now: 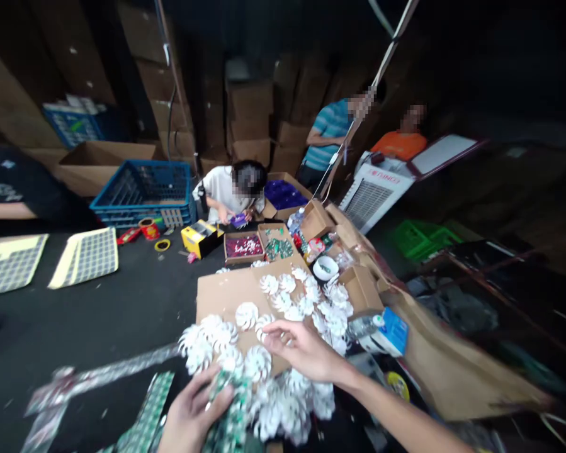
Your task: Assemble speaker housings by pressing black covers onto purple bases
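My left hand (192,406) is at the bottom, fingers curved and thumb apart from them, at the edge of a pile of shiny green pieces (235,409). No object shows clearly in its grasp. My right hand (306,349) reaches in from the lower right, its fingertips together on a white swirl-shaped disc (264,326) that they partly cover. Similar white discs (211,333) lie around both hands on a flat cardboard sheet (216,292), with a heap of them (283,402) below my right hand. A green checkered strip (145,412) lies left of my left hand.
Past the cardboard stand boxes of red pieces (243,247) and green pieces (277,244), plus a white bowl (325,268). A plastic bottle (365,326) lies right. Across the dark table (155,308) a co-worker (226,195) handles something purple. A blue crate (145,189) stands behind.
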`<act>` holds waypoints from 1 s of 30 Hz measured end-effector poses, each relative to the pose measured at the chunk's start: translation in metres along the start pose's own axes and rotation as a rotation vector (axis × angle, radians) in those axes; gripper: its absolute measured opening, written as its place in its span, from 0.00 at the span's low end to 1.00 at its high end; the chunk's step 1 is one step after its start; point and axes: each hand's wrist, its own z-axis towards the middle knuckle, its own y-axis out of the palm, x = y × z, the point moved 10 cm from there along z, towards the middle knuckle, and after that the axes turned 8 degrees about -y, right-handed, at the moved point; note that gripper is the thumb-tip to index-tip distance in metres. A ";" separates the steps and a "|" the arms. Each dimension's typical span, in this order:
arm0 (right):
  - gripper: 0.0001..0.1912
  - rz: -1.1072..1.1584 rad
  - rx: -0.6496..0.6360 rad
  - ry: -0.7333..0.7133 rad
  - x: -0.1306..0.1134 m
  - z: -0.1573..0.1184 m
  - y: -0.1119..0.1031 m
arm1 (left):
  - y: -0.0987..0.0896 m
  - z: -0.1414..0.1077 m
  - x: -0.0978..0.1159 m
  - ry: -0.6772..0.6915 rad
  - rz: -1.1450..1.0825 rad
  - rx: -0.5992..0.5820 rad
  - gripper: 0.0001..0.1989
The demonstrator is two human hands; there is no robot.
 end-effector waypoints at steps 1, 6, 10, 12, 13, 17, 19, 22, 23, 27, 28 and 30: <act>0.17 -0.038 -0.082 -0.051 -0.022 -0.020 0.019 | 0.011 -0.019 0.011 0.073 0.021 -0.057 0.33; 0.17 0.153 -0.251 -0.010 -0.081 -0.084 0.070 | 0.021 -0.093 0.033 0.257 0.082 -0.150 0.29; 0.17 0.205 -0.220 0.026 -0.093 -0.110 0.075 | 0.024 -0.132 0.029 0.339 0.224 -0.346 0.16; 0.16 0.133 -0.257 0.006 -0.099 -0.121 0.079 | 0.027 -0.147 0.026 0.380 0.292 -0.447 0.13; 0.16 0.123 -0.281 0.015 -0.100 -0.127 0.083 | 0.026 -0.151 0.024 0.387 0.322 -0.468 0.14; 0.20 0.362 -0.379 0.163 -0.095 -0.151 0.105 | 0.012 -0.161 0.009 0.336 0.342 -0.406 0.19; 0.21 0.487 -0.397 0.189 -0.094 -0.160 0.113 | 0.008 -0.168 0.002 0.310 0.308 -0.402 0.21; 0.23 0.628 -0.410 0.163 -0.098 -0.172 0.116 | 0.012 -0.186 -0.001 0.317 0.310 -0.471 0.19; 0.24 0.628 -0.408 0.138 -0.101 -0.176 0.115 | 0.014 -0.191 0.001 0.335 0.316 -0.481 0.18; 0.22 0.153 -0.311 -0.059 -0.121 -0.183 0.099 | 0.012 -0.201 0.006 0.417 0.388 -0.390 0.21; 0.22 -0.034 -0.274 -0.124 -0.130 -0.184 0.096 | 0.011 -0.201 0.006 0.429 0.415 -0.348 0.22; 0.20 -0.343 -0.229 -0.231 -0.146 -0.188 0.096 | 0.008 -0.201 0.003 0.440 0.467 -0.286 0.25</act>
